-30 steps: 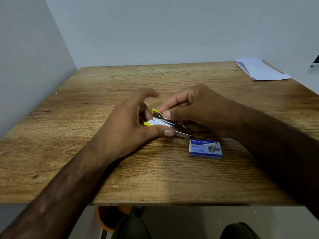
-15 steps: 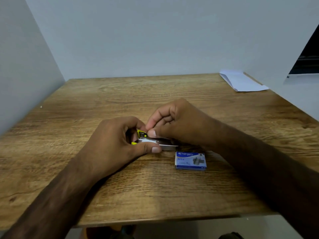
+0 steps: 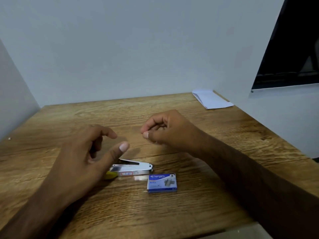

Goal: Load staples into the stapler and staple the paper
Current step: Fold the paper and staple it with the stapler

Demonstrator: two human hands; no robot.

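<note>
Having been released by both hands, the stapler [image 3: 133,169] now lies on the table [image 3: 224,152] beside the staple box [image 3: 162,183], left hand [image 3: 86,156] spread wide, right hand [image 3: 165,131] loosely curled, loading evidently unfinished.

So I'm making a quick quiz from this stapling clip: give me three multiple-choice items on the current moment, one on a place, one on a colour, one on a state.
1. Where does the paper lie?
A. under the stapler
B. at the table's far right corner
C. in the right hand

2. What colour is the staple box?
A. blue
B. red
C. green

3. What is the state of the stapler?
A. gripped in both hands
B. lifted off the table
C. lying on the table, held by neither hand

Answers: 1 B, the white sheet sits far back on the right. 2 A, its top face is blue. 3 C, the left hand is open above it and the right hand is curled away from it.
</note>
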